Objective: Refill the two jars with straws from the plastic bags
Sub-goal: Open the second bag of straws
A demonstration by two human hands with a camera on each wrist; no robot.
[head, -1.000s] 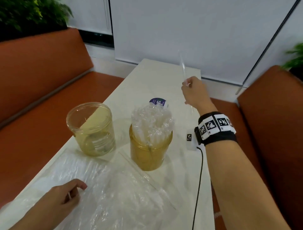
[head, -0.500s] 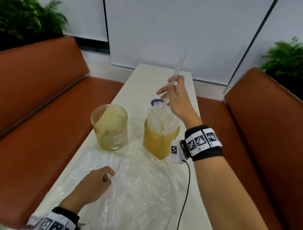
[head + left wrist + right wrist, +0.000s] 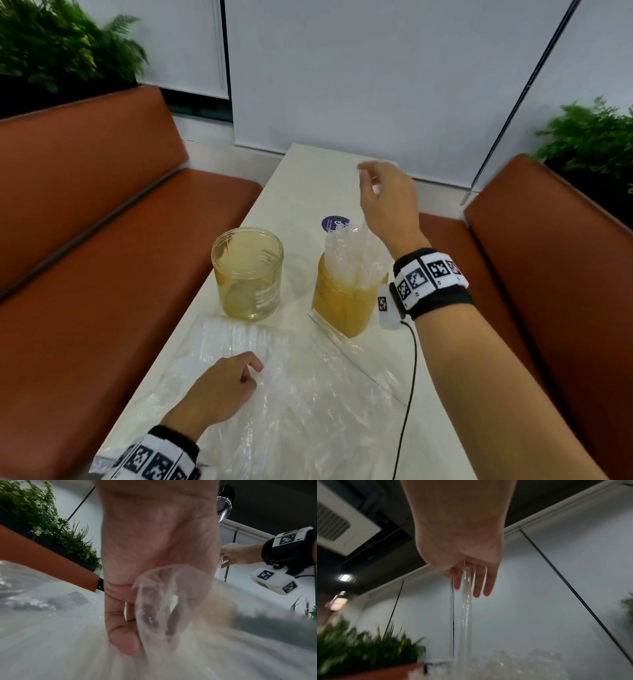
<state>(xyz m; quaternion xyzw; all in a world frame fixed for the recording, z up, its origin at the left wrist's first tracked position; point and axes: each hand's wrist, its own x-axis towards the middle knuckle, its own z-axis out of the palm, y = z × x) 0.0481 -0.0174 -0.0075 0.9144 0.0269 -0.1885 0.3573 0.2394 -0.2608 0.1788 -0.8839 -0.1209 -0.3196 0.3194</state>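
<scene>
Straw [image 3: 466, 601] pinched upright in my right hand [image 3: 388, 202], over the packed jar [image 3: 346, 301].
My left hand [image 3: 219, 390] grips the plastic bag [image 3: 308, 404]; fingers curled into the film.

Right jar [image 3: 346, 305] straw-packed; left jar [image 3: 247, 274] near-empty.

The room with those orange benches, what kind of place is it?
Probably a café or restaurant booth: padded benches face each other across a narrow white table, with straw jars on it and potted ferns behind.
</scene>
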